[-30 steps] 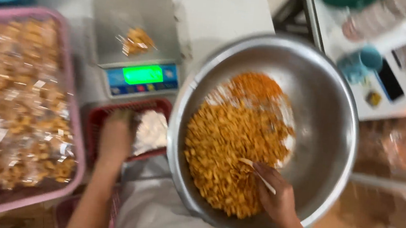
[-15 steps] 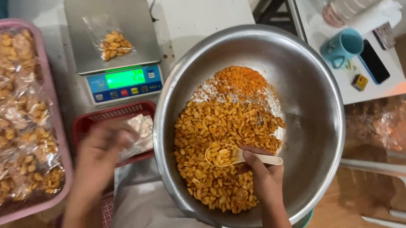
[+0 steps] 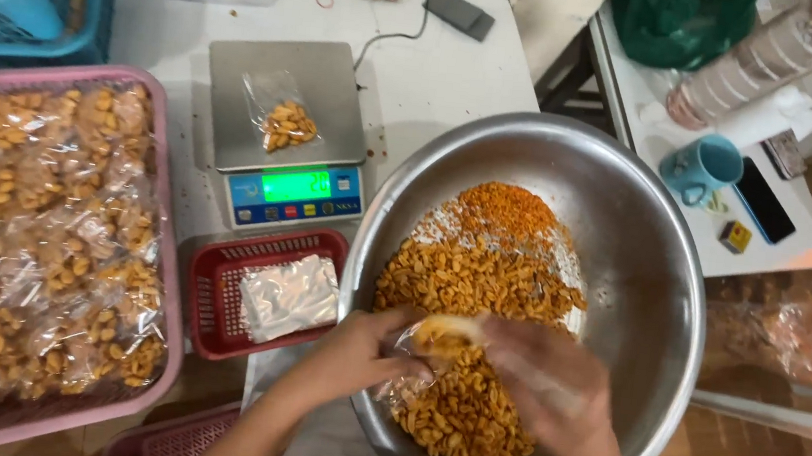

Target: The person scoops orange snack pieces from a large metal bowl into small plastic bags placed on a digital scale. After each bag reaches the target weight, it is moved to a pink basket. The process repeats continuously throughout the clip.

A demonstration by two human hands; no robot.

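Both hands meet over the near part of a large steel bowl (image 3: 641, 283) that holds a heap of orange-brown snack pieces (image 3: 475, 286). The left hand (image 3: 353, 353) pinches the edge of a small clear bag (image 3: 423, 356) between thumb and fingers, holding its mouth up over the heap. The right hand (image 3: 540, 383) is smeared by motion; it is curled close against the bag's mouth, but whether it grips a scoop, snacks or the bag itself cannot be made out. The bag's lower part is hard to separate from the snacks behind it.

Left of the bowl, a small red basket (image 3: 220, 279) holds a stack of clear empty bags (image 3: 290, 296). Farther off on the desk (image 3: 442, 81) stands a digital scale (image 3: 286, 125) with a lit green display; a small bag with a few snack pieces (image 3: 281, 122) lies on its platform. At the far left a pink tray (image 3: 166, 263) is filled with packed snack bags (image 3: 35, 219), its left and near sides cut off by the frame. A blue crate (image 3: 54, 40) shows only partly at the far-left corner. To the right, on a second surface, sit a teal mug (image 3: 702, 169) and a dark phone (image 3: 764, 200); the things beyond them are cropped and unclear.
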